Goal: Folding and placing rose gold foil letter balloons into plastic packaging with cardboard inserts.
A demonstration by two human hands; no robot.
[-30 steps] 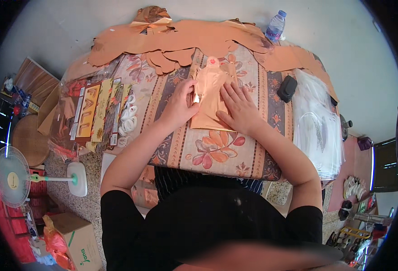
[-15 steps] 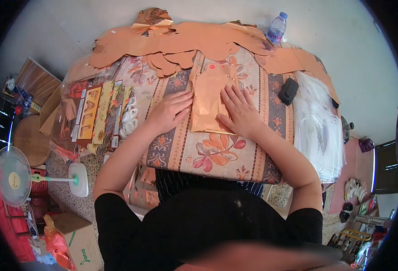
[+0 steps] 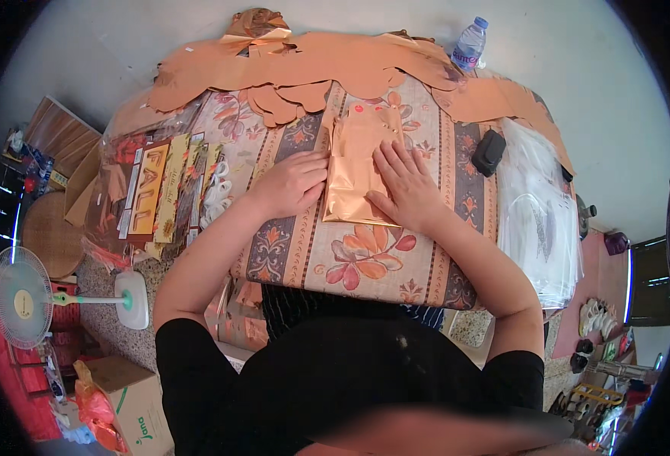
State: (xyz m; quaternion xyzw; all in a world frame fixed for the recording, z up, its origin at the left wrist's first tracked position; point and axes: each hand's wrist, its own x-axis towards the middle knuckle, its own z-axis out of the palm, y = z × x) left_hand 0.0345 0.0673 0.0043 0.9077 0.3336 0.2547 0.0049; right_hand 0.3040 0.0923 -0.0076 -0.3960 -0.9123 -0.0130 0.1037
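Observation:
A folded, shiny copper-coloured foil sheet [image 3: 354, 178] lies on the patterned tablecloth in front of me, its lower edge toward my body. At its left edge, my left hand [image 3: 295, 182] is closed, the fingers bent and the fingertips against the foil. My right hand [image 3: 409, 186] rests flat on the foil's right part with the fingers stretched out and the thumb apart. A small red mark [image 3: 359, 109] shows near the foil's far end.
Flat copper-coloured cutouts [image 3: 320, 61] spread along the table's far side, by a water bottle [image 3: 469, 45]. Packaged printed cards [image 3: 152, 190] and white cord bundles [image 3: 217, 194] lie left. A black case [image 3: 488, 153] and clear plastic bags [image 3: 536, 220] lie right. A fan [image 3: 22, 296] stands left.
My left hand has curled its fingers more at the foil's left edge. The right hand stays flat on the foil. The view has shifted slightly.

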